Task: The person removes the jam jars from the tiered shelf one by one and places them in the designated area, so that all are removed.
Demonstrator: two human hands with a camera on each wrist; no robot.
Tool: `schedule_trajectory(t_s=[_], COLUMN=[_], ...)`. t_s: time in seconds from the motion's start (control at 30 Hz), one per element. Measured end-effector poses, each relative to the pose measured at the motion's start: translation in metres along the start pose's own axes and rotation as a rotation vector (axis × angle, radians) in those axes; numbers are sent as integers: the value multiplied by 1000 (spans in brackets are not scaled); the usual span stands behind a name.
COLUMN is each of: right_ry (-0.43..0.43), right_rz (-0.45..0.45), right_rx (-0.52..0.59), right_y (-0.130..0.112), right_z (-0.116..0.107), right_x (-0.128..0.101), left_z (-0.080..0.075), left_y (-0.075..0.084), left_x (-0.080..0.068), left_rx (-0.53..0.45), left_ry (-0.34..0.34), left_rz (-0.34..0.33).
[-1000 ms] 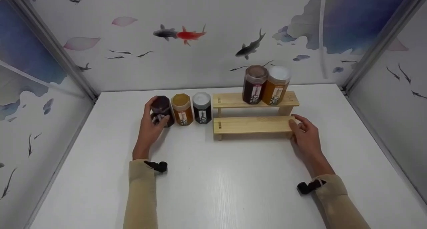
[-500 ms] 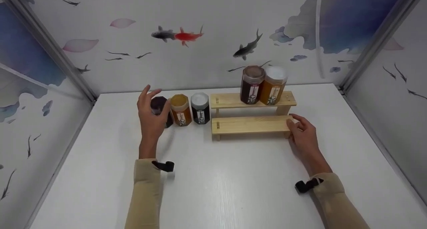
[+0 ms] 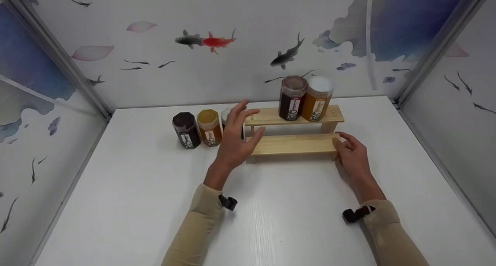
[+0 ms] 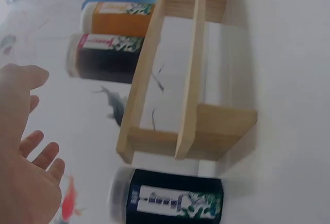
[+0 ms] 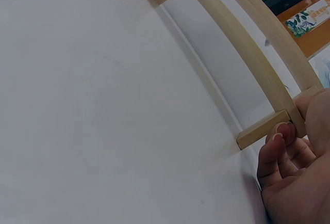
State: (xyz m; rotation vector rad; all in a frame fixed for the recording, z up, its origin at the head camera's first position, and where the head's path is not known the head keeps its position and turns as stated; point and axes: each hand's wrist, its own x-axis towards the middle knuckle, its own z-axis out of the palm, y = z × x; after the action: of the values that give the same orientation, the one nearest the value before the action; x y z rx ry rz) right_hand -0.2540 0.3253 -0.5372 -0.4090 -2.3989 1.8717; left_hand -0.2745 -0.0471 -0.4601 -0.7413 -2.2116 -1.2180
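Head view shows a white table [image 3: 271, 219] boxed in by walls [image 3: 248, 64] papered with painted fish. A two-step wooden rack [image 3: 294, 144] stands toward the back, two jars [image 3: 306, 97] on its upper step. The left hand [image 3: 236, 136], fingers spread and holding nothing, hovers at the rack's left end before a dark jar [image 4: 170, 201]. The right hand [image 3: 350, 155] grips the lower step's right end with curled fingers [image 5: 283, 133].
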Motion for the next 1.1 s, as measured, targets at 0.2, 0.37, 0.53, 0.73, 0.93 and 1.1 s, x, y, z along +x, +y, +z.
schedule_trajectory(t_s=[0.2,0.37,0.53,0.73,0.93,1.1], right_ry=[-3,-1,11,28,16,23], right_rz=[7,-7,-59,-74,-49,-56], right_rx=[6,-9,-21,-32,-31,-30], right_y=[1,3,6,6,3,4], right_z=[-2,-2,-1,1,3,2], right_x=[2,4,5,3,1,1], left_z=[37,58,77,94,101,102], left_y=[7,8,14,21,26,27], left_x=[15,32,48,62,62,56], left_rx=[-30,-87,-81,-106,-5,86], left_ry=[-121,-143,-138,-106,-50,7], left_rz=[-34,-108,-147,-263,-323,-303])
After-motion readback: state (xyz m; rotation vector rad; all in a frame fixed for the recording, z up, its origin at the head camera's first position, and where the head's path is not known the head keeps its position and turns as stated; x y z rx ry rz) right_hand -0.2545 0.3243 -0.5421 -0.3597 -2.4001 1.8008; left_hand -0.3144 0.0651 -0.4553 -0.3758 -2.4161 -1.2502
